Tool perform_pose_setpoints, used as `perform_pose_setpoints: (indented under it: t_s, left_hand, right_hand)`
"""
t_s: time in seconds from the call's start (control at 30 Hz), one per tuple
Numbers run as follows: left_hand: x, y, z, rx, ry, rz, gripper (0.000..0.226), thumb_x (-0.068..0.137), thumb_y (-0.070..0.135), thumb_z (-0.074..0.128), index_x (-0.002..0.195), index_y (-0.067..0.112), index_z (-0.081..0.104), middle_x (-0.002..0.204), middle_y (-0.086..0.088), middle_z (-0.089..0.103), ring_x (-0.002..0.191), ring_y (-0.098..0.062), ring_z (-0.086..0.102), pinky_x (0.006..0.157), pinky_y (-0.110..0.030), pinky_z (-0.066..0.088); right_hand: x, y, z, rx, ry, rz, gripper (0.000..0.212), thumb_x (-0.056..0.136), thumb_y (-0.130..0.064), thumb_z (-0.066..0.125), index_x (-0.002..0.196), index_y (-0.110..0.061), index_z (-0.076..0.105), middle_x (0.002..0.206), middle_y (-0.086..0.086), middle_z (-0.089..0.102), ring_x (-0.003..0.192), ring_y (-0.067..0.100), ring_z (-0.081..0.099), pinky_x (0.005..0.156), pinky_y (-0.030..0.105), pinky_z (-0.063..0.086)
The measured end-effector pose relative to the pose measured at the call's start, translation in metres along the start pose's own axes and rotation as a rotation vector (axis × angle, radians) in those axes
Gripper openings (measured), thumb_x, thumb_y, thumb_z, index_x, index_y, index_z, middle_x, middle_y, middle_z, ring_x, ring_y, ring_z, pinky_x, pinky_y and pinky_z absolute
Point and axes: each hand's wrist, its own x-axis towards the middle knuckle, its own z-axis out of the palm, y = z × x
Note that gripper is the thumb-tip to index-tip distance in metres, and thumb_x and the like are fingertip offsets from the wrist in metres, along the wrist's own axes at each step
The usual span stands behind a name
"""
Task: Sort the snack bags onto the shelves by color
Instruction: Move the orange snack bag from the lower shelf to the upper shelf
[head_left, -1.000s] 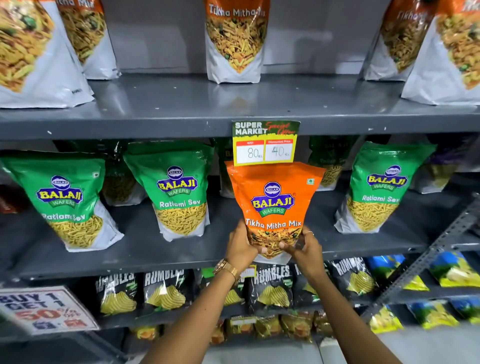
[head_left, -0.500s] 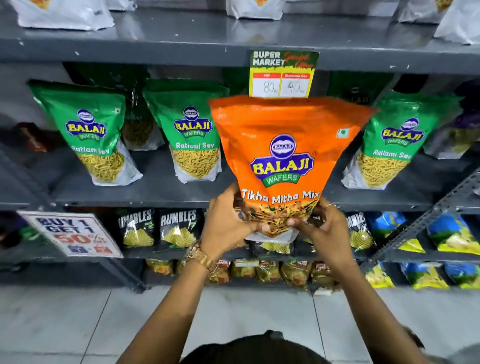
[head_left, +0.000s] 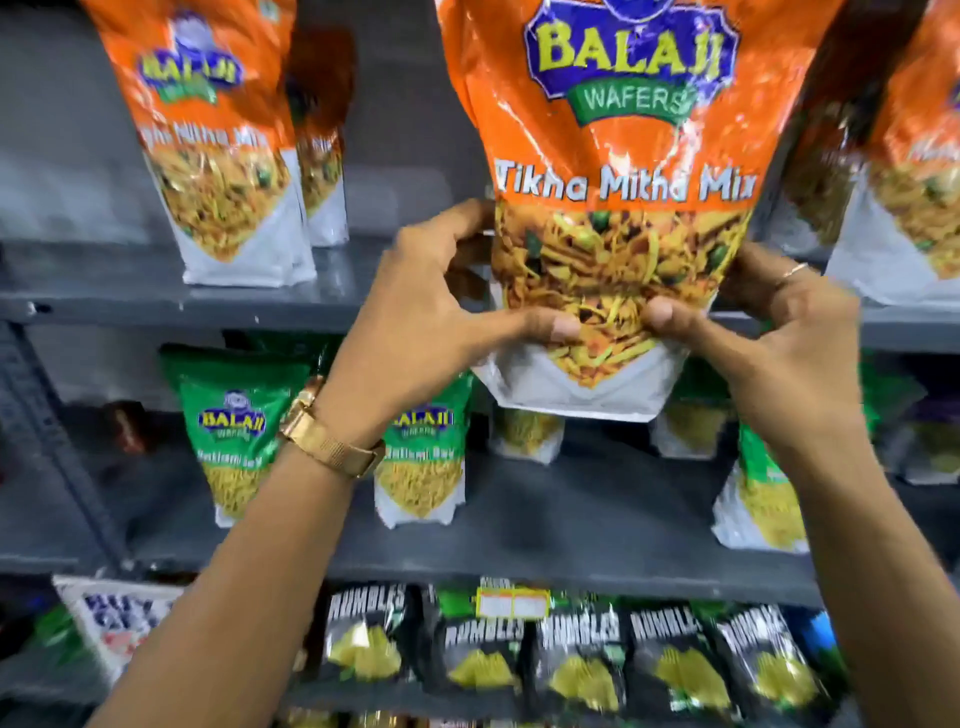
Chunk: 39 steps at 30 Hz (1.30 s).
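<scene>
I hold an orange Tikha Mitha Mix bag (head_left: 618, 171) upright by its lower corners, raised in front of the upper grey shelf (head_left: 171, 306). My left hand (head_left: 441, 306) grips its lower left side, thumb on the front. My right hand (head_left: 769, 332) grips the lower right side. Other orange bags (head_left: 213, 140) stand on that upper shelf at left and at the far right (head_left: 914, 171). Green Ratlami Sev bags (head_left: 234, 431) stand on the shelf below (head_left: 571, 535).
Black Rumbles packs (head_left: 582, 660) line the lowest visible shelf under a small price tag (head_left: 511, 605). A slanted promo sign (head_left: 119, 623) hangs at lower left. A grey upright post (head_left: 47, 431) runs down the left side.
Both hands have lifted the orange bag from the green-bag shelf level up to the upper shelf with the orange bags. The view has tilted upward and closer.
</scene>
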Motion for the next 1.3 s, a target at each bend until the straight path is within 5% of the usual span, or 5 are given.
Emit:
perform_pose_setpoints:
  t_s: [0.47, 0.73, 0.97, 1.13, 1.3]
  left_hand:
    - [0.111, -0.095, 0.022, 0.148, 0.079, -0.062, 0.073, 0.057, 0.071, 0.071, 0.113, 0.027, 0.056, 0.117, 0.004, 0.069, 0.112, -0.018, 0.063, 0.096, -0.048, 0.051]
    - [0.141, -0.116, 0.025, 0.095, -0.002, -0.153, 0.059, 0.074, 0.033, 0.078, 0.125, 0.024, 0.049, 0.118, 0.005, 0.064, 0.116, -0.015, 0.058, 0.105, -0.044, 0.045]
    - [0.146, -0.123, 0.027, 0.093, 0.005, -0.18, 0.068, 0.059, 0.061, 0.072, 0.117, 0.036, 0.045, 0.118, 0.009, 0.061, 0.122, -0.019, 0.055, 0.105, -0.049, 0.043]
    - [0.133, -0.118, 0.031, 0.137, -0.025, -0.222, 0.069, 0.078, 0.041, 0.073, 0.133, 0.023, 0.036, 0.134, 0.0, 0.057, 0.125, -0.021, 0.053, 0.097, -0.032, 0.043]
    - [0.074, -0.106, 0.03, 0.26, 0.257, -0.073, 0.072, 0.084, 0.042, 0.066, 0.142, 0.03, 0.026, 0.143, 0.002, 0.048, 0.13, -0.017, 0.046, 0.105, -0.043, 0.043]
  right_hand:
    - [0.127, 0.094, 0.037, 0.053, -0.085, 0.113, 0.043, 0.073, -0.022, 0.079, 0.11, -0.007, 0.064, 0.107, 0.01, 0.074, 0.097, 0.016, 0.071, 0.087, 0.042, 0.058]
    - [0.147, 0.115, 0.055, 0.038, -0.032, 0.209, 0.059, 0.066, -0.041, 0.079, 0.114, -0.014, 0.06, 0.115, 0.01, 0.071, 0.104, 0.023, 0.068, 0.091, 0.05, 0.055]
    - [0.155, 0.127, 0.063, -0.029, -0.013, 0.239, 0.066, 0.059, -0.056, 0.075, 0.112, -0.02, 0.059, 0.113, 0.006, 0.072, 0.104, 0.022, 0.067, 0.093, 0.049, 0.054]
    - [0.148, 0.115, 0.063, -0.091, -0.048, 0.279, 0.047, 0.079, -0.033, 0.073, 0.118, -0.016, 0.055, 0.121, 0.007, 0.067, 0.113, 0.023, 0.063, 0.096, 0.047, 0.052]
    - [0.086, 0.086, 0.07, -0.36, 0.333, 0.042, 0.056, 0.085, -0.044, 0.064, 0.133, -0.018, 0.048, 0.133, 0.003, 0.056, 0.124, 0.023, 0.051, 0.091, 0.035, 0.044]
